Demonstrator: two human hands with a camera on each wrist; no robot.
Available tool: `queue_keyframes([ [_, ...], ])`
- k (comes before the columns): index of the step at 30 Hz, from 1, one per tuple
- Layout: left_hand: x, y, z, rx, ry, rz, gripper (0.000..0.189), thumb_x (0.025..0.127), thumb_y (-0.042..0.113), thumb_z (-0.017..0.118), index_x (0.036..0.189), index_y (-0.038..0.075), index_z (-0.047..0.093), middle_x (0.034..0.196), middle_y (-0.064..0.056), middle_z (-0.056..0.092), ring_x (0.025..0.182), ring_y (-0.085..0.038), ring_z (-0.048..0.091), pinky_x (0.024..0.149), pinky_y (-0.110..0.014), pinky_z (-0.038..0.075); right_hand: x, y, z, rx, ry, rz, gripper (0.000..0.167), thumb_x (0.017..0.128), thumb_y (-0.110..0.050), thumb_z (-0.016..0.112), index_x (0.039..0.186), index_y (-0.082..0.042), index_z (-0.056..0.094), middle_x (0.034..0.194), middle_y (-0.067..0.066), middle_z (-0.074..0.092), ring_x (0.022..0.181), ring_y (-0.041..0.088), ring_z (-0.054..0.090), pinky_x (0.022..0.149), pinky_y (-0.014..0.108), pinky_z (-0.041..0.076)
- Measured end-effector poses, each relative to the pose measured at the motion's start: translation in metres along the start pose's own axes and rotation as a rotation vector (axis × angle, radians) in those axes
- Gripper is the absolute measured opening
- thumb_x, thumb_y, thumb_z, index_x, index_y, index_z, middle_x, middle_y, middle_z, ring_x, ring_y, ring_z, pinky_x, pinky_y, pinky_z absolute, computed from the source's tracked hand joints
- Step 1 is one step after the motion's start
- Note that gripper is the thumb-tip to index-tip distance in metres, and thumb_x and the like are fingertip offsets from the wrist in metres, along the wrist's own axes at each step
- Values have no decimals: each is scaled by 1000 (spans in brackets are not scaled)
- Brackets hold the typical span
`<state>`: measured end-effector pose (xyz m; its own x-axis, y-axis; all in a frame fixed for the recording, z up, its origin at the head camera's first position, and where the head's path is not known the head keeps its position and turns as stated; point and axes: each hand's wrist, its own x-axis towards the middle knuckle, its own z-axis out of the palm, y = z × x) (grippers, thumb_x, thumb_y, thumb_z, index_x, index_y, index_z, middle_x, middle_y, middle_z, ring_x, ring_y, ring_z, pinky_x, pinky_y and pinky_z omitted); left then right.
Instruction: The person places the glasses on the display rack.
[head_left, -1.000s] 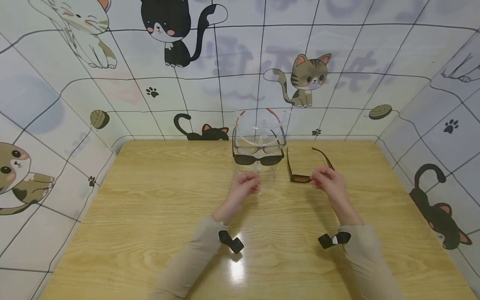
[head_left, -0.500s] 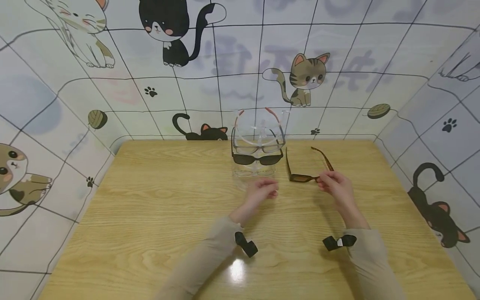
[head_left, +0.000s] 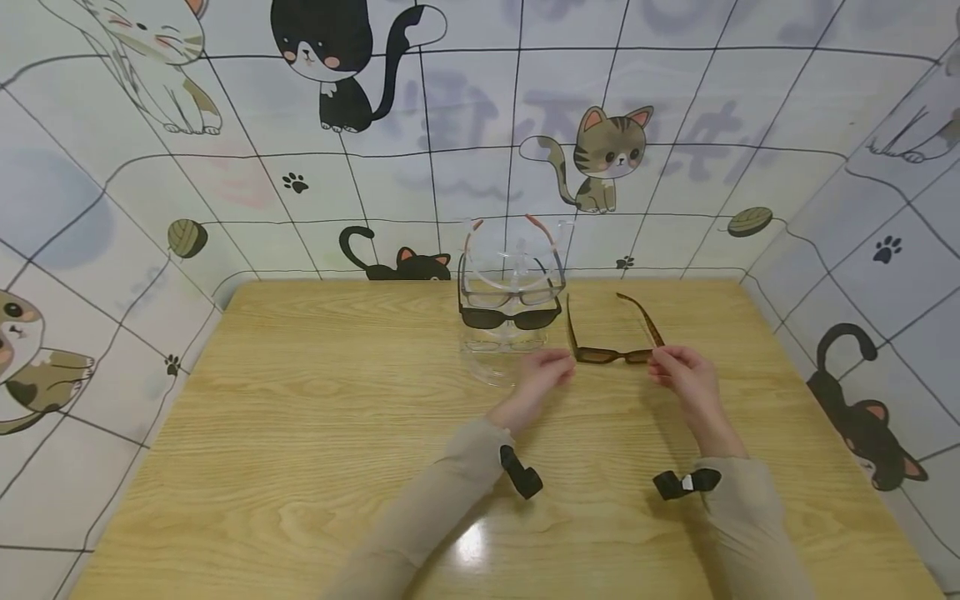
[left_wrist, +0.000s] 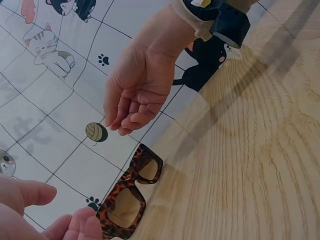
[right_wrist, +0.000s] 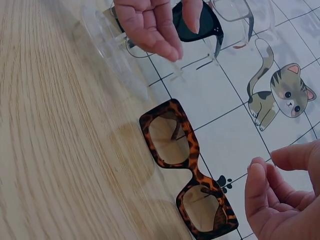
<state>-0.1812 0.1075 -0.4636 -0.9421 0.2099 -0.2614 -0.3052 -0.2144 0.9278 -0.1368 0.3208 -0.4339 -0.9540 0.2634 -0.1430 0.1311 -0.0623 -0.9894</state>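
Note:
Tortoiseshell sunglasses [head_left: 597, 356] with brown lenses stand on the wooden table, their temples unfolded toward the back wall. My left hand [head_left: 534, 383] is near their left front corner, fingers loosely bent. Beside the right lens is my right hand [head_left: 690, 383], its thumb and fingers slightly bent. In the right wrist view, the sunglasses [right_wrist: 194, 167] are apart from both the left hand [right_wrist: 150, 25] and the right hand [right_wrist: 285, 195]. The left wrist view shows my left fingers [left_wrist: 82, 222] close to one lens corner; whether they touch is unclear there. Neither hand holds anything.
Left of the sunglasses, a clear plastic display stand [head_left: 491, 377] bears several glasses, among them black sunglasses [head_left: 483, 318] and a grey-framed pair [head_left: 487, 297]. A cat-printed wall covering [head_left: 480, 183] rises behind the table [head_left: 300, 417] and along both sides.
My left hand has moved right, from in front of the display stand to the left end of the tortoiseshell sunglasses. My right hand has shifted slightly right along their front. The sunglasses stay in place.

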Motion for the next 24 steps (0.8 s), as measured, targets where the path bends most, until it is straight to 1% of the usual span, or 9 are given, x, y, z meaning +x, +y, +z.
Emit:
queue_keyframes([
  [6, 11, -9, 10, 25, 72, -19, 23, 83, 5, 66, 103, -6, 65, 87, -9, 67, 78, -18, 64, 79, -35, 54, 10, 11, -12, -8, 70, -9, 5, 91, -16, 63, 90, -11, 63, 80, -4, 65, 73, 7, 62, 66, 20, 53],
  [10, 13, -11, 14, 63, 115, -28, 27, 82, 7, 68, 106, -4, 64, 91, -10, 67, 82, -21, 64, 78, -34, 54, 13, 12, -17, -47, 110, 9, 11, 90, -20, 64, 95, -11, 63, 85, -6, 61, 80, 6, 60, 72, 21, 53],
  [12, 13, -11, 16, 95, 138, -28, 29, 83, 9, 69, 108, -4, 64, 95, -11, 66, 85, -23, 64, 77, -33, 53, 14, 10, -19, -102, 122, 22, 12, 91, -24, 63, 96, -13, 61, 89, -8, 59, 83, 4, 58, 74, 20, 52],
  [15, 12, -11, 19, 145, 168, -33, 30, 83, 12, 69, 110, -2, 64, 101, -10, 66, 88, -21, 63, 77, -30, 52, 18, 12, -24, -107, 140, 47, 13, 90, -26, 64, 97, -16, 61, 92, -8, 56, 84, 4, 56, 74, 19, 51],
  [16, 12, -11, 20, 156, 179, -35, 31, 83, 13, 69, 110, -1, 65, 101, -9, 65, 89, -20, 63, 77, -30, 52, 19, 13, -24, -139, 147, 55, 13, 91, -27, 62, 98, -17, 60, 94, -8, 55, 84, 3, 55, 74, 19, 50],
  [18, 13, -13, 21, 156, 193, -37, 31, 83, 13, 69, 111, 0, 64, 102, -9, 65, 91, -21, 62, 78, -31, 51, 22, 12, -25, -185, 162, 79, 19, 92, -29, 59, 104, -15, 58, 97, -8, 53, 86, 3, 54, 78, 20, 49],
  [20, 14, -14, 23, 150, 203, -36, 31, 83, 12, 69, 112, 0, 64, 102, -10, 66, 92, -22, 62, 79, -31, 52, 25, 13, -26, -195, 176, 103, 31, 94, -28, 57, 116, -6, 56, 102, -5, 53, 89, 3, 53, 83, 23, 49],
  [22, 16, -16, 24, 141, 209, -35, 32, 84, 12, 68, 113, -1, 63, 102, -11, 66, 94, -23, 62, 80, -32, 52, 27, 11, -26, -250, 157, 121, 44, 95, -31, 52, 128, -1, 48, 107, -3, 51, 92, 3, 52, 87, 25, 47],
  [24, 17, -18, 25, 140, 212, -38, 34, 84, 13, 67, 115, 0, 62, 105, -11, 65, 97, -23, 62, 81, -32, 51, 33, 14, -31, -237, 144, 143, 54, 95, -32, 53, 135, 1, 42, 108, -4, 51, 92, 1, 52, 87, 23, 48],
])
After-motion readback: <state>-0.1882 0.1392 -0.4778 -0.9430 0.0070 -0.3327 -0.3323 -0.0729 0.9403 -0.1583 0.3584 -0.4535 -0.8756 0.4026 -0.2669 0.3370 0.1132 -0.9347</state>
